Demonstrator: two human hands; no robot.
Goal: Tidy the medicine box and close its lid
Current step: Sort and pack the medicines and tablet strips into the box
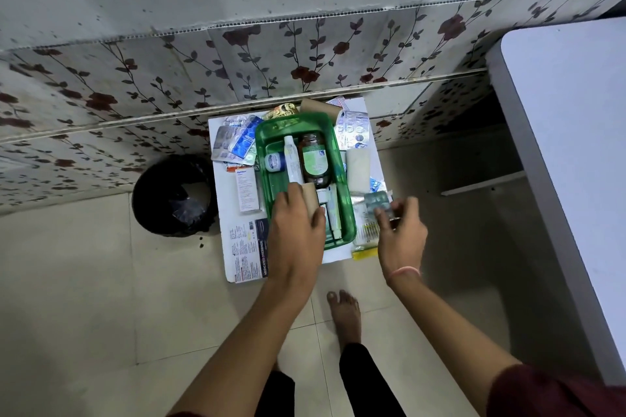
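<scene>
Left hand [298,220] cupped round tan roll [310,201], setting it in green medicine box [345,213] just beyond fingers; lay flat beside bottle [313,159]. Right hand [399,230] pinching blister strip [377,201] right of box; slot it in next

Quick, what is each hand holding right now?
Left hand: closed around a brown roll in the green box.
Right hand: pinching a pill strip.
</scene>
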